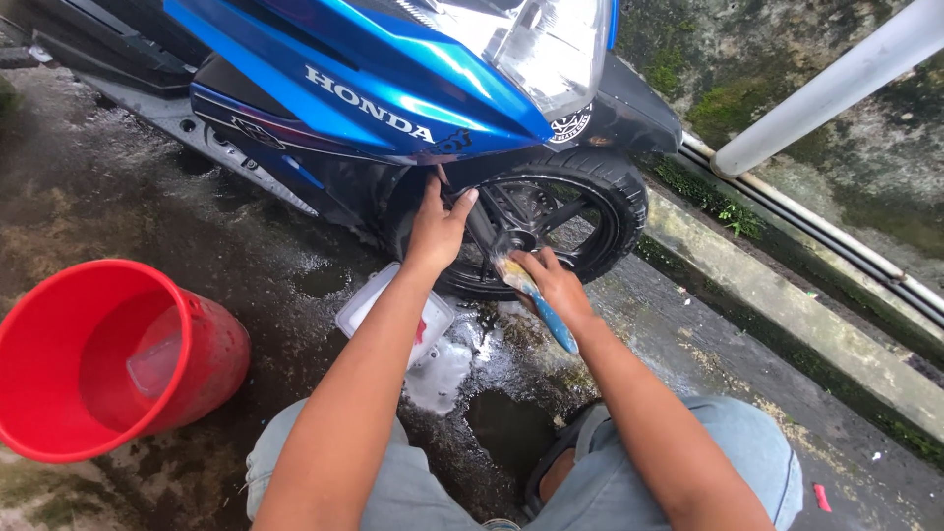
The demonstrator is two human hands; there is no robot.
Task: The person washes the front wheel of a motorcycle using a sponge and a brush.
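Left hand: your left hand (436,228) grips the fork (479,224) beside the front wheel (551,221) of the blue scooter (393,88).
Right hand: your right hand (556,285) is closed around a blue brush (536,300), its tip at the wheel.
Nearby: a white tub (369,300) lies on the wet ground under your left arm; a red bucket (103,359) stands well apart near the left edge.

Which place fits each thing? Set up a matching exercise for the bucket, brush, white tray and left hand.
Things:
1. bucket
2. brush
3. tray
4. left hand

Places:
A. on the wet ground under the left forearm
B. in the right hand, at the wheel
C. far left, standing on the ground
D. up against the wheel's top

Pairs: 1-C, 2-B, 3-A, 4-D
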